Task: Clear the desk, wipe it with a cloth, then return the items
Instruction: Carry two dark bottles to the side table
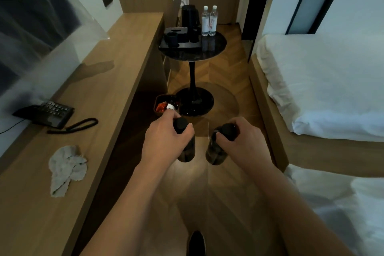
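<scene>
Two dark bottles held upright over floor: left hand [166, 137] grips left bottle [186, 143] by cap, right hand [241, 141] grips right bottle [216, 147] likewise. Desk [108, 81] lies to left, left hand nearer its edge. Cloth [66, 169] and phone [47, 114] on desk; bare room between and beyond.

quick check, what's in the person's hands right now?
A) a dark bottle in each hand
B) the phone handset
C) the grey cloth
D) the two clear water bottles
A: the left hand and right hand each grip a dark bottle by its black cap, held over the floor; the grey cloth lies on the desk.
</scene>
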{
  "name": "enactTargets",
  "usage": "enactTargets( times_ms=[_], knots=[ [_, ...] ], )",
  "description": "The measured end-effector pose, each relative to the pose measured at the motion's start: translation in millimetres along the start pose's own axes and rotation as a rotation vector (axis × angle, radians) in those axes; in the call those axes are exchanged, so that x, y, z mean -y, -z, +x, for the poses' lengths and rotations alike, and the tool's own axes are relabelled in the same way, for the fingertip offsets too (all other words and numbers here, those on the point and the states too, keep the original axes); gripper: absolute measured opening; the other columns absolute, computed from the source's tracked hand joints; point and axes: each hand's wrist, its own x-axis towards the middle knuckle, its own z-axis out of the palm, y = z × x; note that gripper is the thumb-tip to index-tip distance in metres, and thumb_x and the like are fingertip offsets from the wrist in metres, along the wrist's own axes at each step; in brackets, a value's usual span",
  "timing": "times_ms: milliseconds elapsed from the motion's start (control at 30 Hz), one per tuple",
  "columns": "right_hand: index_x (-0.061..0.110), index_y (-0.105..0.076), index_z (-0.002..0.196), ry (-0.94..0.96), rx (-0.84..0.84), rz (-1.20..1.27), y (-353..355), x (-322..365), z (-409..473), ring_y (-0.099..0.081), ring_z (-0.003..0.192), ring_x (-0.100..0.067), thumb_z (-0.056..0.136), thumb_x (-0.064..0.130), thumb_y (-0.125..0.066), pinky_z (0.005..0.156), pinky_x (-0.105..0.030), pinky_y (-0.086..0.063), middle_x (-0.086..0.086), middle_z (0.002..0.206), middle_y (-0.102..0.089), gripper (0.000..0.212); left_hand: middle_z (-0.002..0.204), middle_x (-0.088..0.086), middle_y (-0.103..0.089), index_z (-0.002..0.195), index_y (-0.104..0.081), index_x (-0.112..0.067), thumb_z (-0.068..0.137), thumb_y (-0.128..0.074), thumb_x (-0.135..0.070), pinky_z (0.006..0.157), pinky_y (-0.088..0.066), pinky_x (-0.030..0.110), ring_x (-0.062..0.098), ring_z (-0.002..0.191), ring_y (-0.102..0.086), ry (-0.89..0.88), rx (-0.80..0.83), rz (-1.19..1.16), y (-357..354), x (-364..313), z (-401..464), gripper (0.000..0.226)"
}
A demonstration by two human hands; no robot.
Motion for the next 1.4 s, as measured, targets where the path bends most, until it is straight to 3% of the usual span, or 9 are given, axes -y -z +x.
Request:
enactTargets(
  times_ms=[300, 567, 833, 1067, 1300, 1400],
  knots=[
    [0.03, -0.056, 0.1, 0.008, 0.008, 0.029, 5.8, -12.6, 126.6, -0.062, 0.074, -0.002, 0.084, 0.04, -0.072, 0.063, -0.021, -0.057, 0.015, 0.082, -0.062, 0.025, 0.085, -0.015, -0.06, 0.1, -0.053, -0.031, 0.089, -0.07, -0.039, 0.064, -0.048, 0.015, -0.001, 0.08, -0.06, -0.022, -0.004, -0.02, -33.7, -11.5, 133.4, 0.021],
    [0.03, -0.056, 0.103, 0.087, 0.084, 0.043, 20.1, -34.7, 255.3, -0.062, 0.074, -0.002, 0.086, 0.04, -0.071, 0.067, -0.026, -0.058, 0.015, 0.084, -0.062, 0.024, 0.09, -0.012, -0.062, 0.102, -0.053, -0.031, 0.09, -0.067, -0.042, 0.078, -0.06, 0.035, 0.005, 0.087, -0.063, 0.001, -0.014, -0.052, -73.4, -41.2, 241.4, 0.022],
    [0.036, -0.052, 0.098, 0.123, 0.104, 0.049, 22.1, -43.6, 372.4, -0.063, 0.072, -0.003, 0.084, 0.041, -0.071, 0.066, -0.029, -0.06, 0.013, 0.082, -0.062, 0.024, 0.087, -0.011, -0.058, 0.102, -0.054, -0.024, 0.091, -0.068, -0.034, 0.07, -0.048, 0.018, 0.003, 0.082, -0.06, -0.031, -0.104, -0.054, -92.0, -65.0, 340.0, 0.021],
    [0.035, -0.053, 0.099, 0.129, 0.104, 0.023, -13.5, -43.9, 469.7, -0.062, 0.071, -0.001, 0.083, 0.041, -0.071, 0.065, -0.028, -0.059, 0.013, 0.081, -0.061, 0.025, 0.086, -0.01, -0.062, 0.101, -0.058, -0.022, 0.09, -0.07, -0.034, 0.073, -0.06, 0.034, 0.005, 0.079, -0.063, -0.045, -0.124, -0.038, -107.2, -45.9, 439.4, 0.02],
    [0.029, -0.055, 0.102, 0.124, 0.124, -0.019, -59.6, -18.9, 581.6, -0.061, 0.075, -0.005, 0.083, 0.039, -0.07, 0.068, -0.034, -0.058, 0.014, 0.084, -0.06, 0.027, 0.081, -0.013, -0.059, 0.097, -0.055, -0.029, 0.089, -0.07, -0.04, 0.064, -0.057, 0.029, 0.003, 0.071, -0.06, -0.034, -0.115, -0.008, -107.6, -13.6, 555.9, 0.02],
    [0.027, -0.055, 0.102, 0.128, 0.108, -0.042, -73.9, -7.8, 623.7, -0.06, 0.071, -0.004, 0.085, 0.037, -0.071, 0.061, -0.027, -0.056, 0.015, 0.082, -0.059, 0.026, 0.083, -0.012, -0.059, 0.098, -0.055, -0.028, 0.089, -0.069, -0.04, 0.062, -0.053, 0.026, 0.004, 0.071, -0.059, -0.041, -0.104, -0.004, -103.9, -3.5, 601.4, 0.021]
  ],
)
